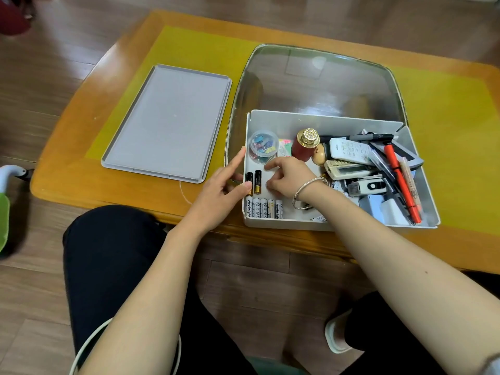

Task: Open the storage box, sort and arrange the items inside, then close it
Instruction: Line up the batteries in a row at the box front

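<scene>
The white storage box (319,120) stands open on the table, and its grey lid (167,123) lies flat to its left. Two black-and-gold batteries (257,181) stand side by side in the box's left part, above a row of several white batteries (263,208). My left hand (224,190) rests on the box's left wall, thumb touching the leftmost black battery. Beside those batteries, my right hand (288,178), wearing a bracelet, hovers inside the box with fingers apart and nothing in it. Further right lie a clip jar (263,146), a red bottle (305,144), remotes (351,151) and pens (400,180).
The box sits on a round glass panel (316,79) set in the yellow-and-orange wooden table (454,109). My dark-clothed knees are below the table's front edge. Wooden floor surrounds the table; a green-and-white object (5,201) stands at the far left.
</scene>
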{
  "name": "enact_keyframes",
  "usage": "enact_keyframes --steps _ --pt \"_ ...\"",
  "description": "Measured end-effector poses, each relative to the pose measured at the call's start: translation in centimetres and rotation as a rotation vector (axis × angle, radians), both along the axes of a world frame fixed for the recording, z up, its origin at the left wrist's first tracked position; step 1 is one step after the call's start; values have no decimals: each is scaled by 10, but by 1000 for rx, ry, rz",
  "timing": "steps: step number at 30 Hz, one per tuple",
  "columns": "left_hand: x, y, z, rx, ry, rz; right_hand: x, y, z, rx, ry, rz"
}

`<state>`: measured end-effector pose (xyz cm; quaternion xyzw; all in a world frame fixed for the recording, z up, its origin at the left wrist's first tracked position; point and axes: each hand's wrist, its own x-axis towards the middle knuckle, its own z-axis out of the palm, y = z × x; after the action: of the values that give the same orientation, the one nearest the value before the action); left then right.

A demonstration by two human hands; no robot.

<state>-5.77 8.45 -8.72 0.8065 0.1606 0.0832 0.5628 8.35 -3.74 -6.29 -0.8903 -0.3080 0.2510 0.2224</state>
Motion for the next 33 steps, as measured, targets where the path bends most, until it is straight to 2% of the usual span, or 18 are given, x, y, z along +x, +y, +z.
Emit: enact_keyframes --steps 6,12,17,22,29,33 --pt "0 0 -3 13 -5 8 -2 3 3 -11 109 59" --pt "0 1 -4 23 -7 5 -4 3 8 -7 136 94" --pt "0 1 -5 25 -9 0 -7 7 13 -52 69 196" --pt "1 1 -6 35 -11 5 -5 4 14 -45 145 171" --pt "0 2 -5 16 -4 8 15 -29 34 4 -22 183" --pt "0 1 -3 14 -6 4 23 -56 49 -186 -184 328"
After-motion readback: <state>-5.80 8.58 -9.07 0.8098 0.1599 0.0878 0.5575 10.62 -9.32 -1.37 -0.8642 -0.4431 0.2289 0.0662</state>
